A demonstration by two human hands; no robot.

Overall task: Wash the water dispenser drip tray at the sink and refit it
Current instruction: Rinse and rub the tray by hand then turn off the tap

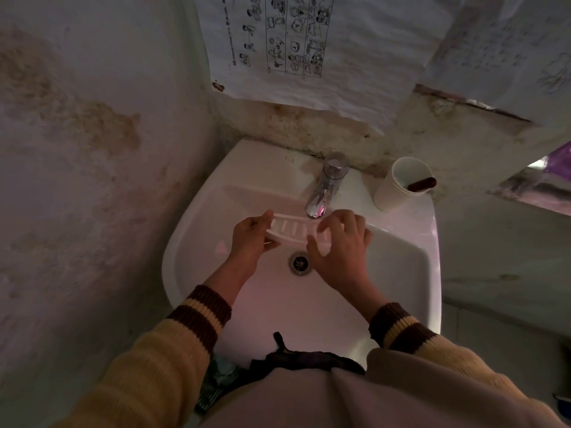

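While both hands reach out over a white ceramic wash basin (197, 211), they hold a white slotted plastic drip tray (293, 227) between them, in the air above the bowl and just under the spout of a chrome tap (324, 188). Seen from the head camera, looking down, the left hand (251, 239) pinches the tray's left end, thumb on top near the far edge and fingers curled beneath. Its grip is closed on the tray. The right hand (343, 242) covers the tray's right end, with fingers spread across the slotted top and the thumb pressed against the near edge; it grips the tray as well. Whether water is running cannot be told in the dim light.

Straight below the grip, nearer the person, sits the round metal drain (299, 262) in the bottom of the bowl. Beyond the grip and to the right, on the basin's back ledge, stands a white paper cup (398, 183) with a dark brown rod-shaped object (421, 183) lying across its rim. Above the tap, a crumpled white paper sheet printed with small cartoon drawings (293, 35) hangs on a stained, peeling wall (77, 118). Both forearms wear yellow knitted sleeves with dark brown striped cuffs (200, 316). A dark cloth (302, 356) lies over the basin's near edge, closest to the person.
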